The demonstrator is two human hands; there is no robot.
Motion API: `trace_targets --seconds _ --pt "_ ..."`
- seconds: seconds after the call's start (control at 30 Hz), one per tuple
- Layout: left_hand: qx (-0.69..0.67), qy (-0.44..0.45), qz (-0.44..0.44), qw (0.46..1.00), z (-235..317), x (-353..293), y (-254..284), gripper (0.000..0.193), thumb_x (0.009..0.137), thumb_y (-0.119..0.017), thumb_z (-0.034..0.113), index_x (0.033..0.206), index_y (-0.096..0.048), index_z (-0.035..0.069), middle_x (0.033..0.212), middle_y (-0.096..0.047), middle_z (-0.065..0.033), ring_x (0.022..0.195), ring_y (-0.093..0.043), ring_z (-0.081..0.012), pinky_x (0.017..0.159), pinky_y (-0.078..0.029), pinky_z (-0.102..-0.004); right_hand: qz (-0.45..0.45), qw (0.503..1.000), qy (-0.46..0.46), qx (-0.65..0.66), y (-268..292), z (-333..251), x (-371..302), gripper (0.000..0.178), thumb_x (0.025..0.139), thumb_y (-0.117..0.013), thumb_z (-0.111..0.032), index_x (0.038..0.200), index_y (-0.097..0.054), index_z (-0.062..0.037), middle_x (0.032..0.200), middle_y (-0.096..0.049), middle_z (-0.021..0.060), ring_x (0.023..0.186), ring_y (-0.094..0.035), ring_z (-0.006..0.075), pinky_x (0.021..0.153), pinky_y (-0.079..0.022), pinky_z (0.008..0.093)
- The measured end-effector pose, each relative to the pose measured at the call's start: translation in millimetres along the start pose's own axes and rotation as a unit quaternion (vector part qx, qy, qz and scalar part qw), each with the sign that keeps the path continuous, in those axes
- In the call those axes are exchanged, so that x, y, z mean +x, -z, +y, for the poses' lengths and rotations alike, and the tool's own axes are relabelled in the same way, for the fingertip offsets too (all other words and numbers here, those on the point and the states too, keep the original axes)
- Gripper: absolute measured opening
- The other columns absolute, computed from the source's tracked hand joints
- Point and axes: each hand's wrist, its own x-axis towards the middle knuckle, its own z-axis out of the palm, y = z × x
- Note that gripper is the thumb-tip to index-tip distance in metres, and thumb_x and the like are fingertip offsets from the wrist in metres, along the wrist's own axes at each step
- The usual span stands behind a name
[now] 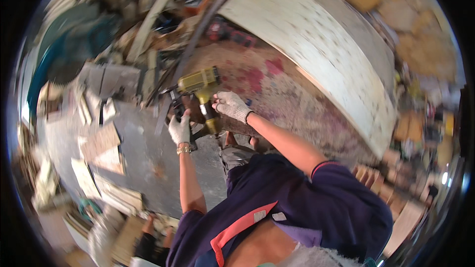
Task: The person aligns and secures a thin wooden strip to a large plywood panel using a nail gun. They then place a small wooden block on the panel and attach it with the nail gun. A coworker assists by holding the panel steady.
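A yellow and black nail gun (199,82) is held up in front of me over the edge of the grey work surface. My left hand (180,129), in a pale knitted glove, grips the gun by its black part, with the thumb raised along it. Close beside the gun's yellow handle is my right hand (230,106), gloved the same way, its fingers curled together. What the right fingertips hold, if anything, is too small and blurred to make out.
A grey work surface (153,168) at left carries thin wood pieces (101,146). A long pale wood panel (311,44) stands at right above the stained floor (277,94). A red and black tool (230,32) lies by the panel. Another person's limbs (153,240) show lower left.
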Motion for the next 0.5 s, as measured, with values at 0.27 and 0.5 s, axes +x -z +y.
trace_targets --seconds 0.27,0.5 --pt "0.260 -0.096 -0.079 0.958 3.5 26.0 17.1 0.091 0.085 -0.058 0.073 0.134 -0.057 -0.002 0.106 -0.070 -0.0285 0.094 -0.069 -0.0435 0.082 -0.053 -0.0493 0.152 0.982 -0.063 -0.089 71.7 43.2 -114.5 0.032 0.079 -0.074 -0.021 0.102 -0.066 0.0007 0.085 -0.071 0.0174 0.080 -0.071 0.0282 0.070 -0.052 0.0388" --pt "0.460 -0.125 -0.067 0.877 70.4 49.5 31.3 0.077 0.090 -0.052 0.070 0.130 -0.062 0.005 0.069 -0.069 -0.0179 0.052 -0.066 -0.0277 0.049 -0.053 -0.0392 0.314 0.909 -0.269 -0.058 133.4 44.3 -230.6 0.036 0.085 -0.065 -0.017 0.114 -0.067 0.0038 0.087 -0.072 0.0150 0.076 -0.070 0.0216 0.071 -0.055 0.0336"
